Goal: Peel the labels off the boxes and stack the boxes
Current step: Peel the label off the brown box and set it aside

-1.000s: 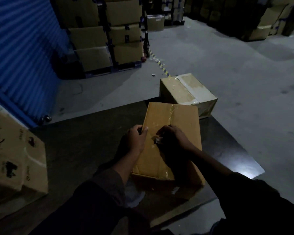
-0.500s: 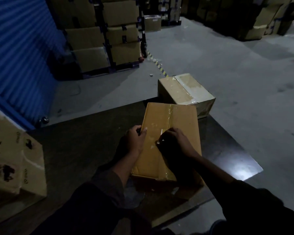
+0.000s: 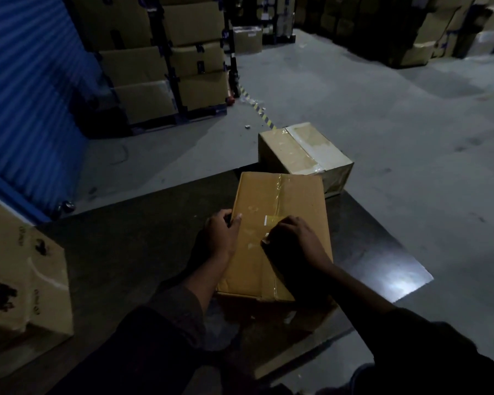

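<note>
Label [image 3: 272, 220] half-lifted on box [image 3: 280, 212] at worktop [image 3: 131, 238] centre, right hand [image 3: 293, 242] pinching its strip, left hand [image 3: 221, 235] gripping box's 9 o'clock edge; peeling step, next likely a steady pull toward 6 o'clock.

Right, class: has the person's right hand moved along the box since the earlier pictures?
Yes, slightly: the right hand has drawn back toward the person along the box, uncovering a pale strip.
</note>
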### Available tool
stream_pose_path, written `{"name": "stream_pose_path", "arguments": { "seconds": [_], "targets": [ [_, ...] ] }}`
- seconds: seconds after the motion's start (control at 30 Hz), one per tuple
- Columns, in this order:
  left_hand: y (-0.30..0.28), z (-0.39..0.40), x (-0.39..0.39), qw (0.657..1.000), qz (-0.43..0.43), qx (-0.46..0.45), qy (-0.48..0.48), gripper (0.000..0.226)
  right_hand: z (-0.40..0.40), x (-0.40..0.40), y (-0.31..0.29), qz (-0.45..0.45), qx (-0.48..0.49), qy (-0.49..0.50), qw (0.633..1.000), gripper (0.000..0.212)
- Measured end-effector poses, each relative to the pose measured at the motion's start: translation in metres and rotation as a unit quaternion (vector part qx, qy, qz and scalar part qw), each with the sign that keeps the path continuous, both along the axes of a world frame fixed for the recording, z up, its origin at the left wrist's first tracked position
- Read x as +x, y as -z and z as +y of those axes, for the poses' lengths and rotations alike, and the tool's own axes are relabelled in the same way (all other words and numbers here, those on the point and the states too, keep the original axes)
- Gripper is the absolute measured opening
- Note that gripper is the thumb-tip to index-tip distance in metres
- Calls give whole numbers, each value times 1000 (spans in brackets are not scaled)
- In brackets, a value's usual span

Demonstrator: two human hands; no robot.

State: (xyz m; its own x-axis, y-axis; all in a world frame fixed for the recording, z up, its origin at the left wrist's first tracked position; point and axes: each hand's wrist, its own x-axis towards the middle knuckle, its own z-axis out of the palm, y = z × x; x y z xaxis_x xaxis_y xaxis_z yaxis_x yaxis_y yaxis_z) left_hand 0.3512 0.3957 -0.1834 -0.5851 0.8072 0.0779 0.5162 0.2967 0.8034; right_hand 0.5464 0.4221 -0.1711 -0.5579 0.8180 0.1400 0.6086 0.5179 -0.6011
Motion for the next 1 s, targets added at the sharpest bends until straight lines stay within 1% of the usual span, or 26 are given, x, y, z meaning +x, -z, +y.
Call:
{"name": "stream_pose_path", "arguments": {
  "seconds": [0.07, 0.13, 0.2, 0.27, 0.37, 0.43, 0.53, 0.7, 0.77, 0.87, 0.93, 1.0],
  "targets": [
    [-1, 1, 2, 999, 43, 9, -2, 28, -1, 5, 1, -6, -2, -2, 1000, 33],
    [-1, 1, 3, 995, 95, 20, 5, 27, -1, 5, -1, 9, -17, 0, 1000, 39],
    [-2, 0, 4, 989, 145, 26, 27, 26, -1, 2, -6, 27, -21, 5, 999, 42],
    [-2, 0, 4, 982, 179, 23, 58, 21, -3, 0, -9, 35, -29, -2, 999, 52],
    [-2, -1, 5, 975, 205, 31, 76, 14, -6, -2, -9, -5, -5, -5, 1000, 56],
    [-4, -2, 6, 975, 209, 32, 73, 13, -6, -1, -7, -3, 5, 8, 1000, 52],
    [-4, -2, 7, 976, 204, 23, 70, 14, -11, 2, -7, 25, 22, 31, 999, 40],
    [-5, -2, 6, 977, 195, 33, 74, 14, -10, 8, 0, 18, 35, 33, 999, 29],
    [-6, -4, 7, 977, 196, 33, 79, 15, -10, 11, 1, 27, 26, 27, 999, 30],
    [-5, -3, 7, 972, 209, 41, 103, 14, -14, 10, -2, 59, 4, 40, 997, 41],
    [-5, -2, 7, 971, 202, 48, 115, 12, -13, 8, -4, 47, -7, 35, 998, 46],
    [-4, -2, 5, 972, 202, 41, 117, 15, -13, 3, -4, 2, 12, 21, 1000, 41]
  ]
}}
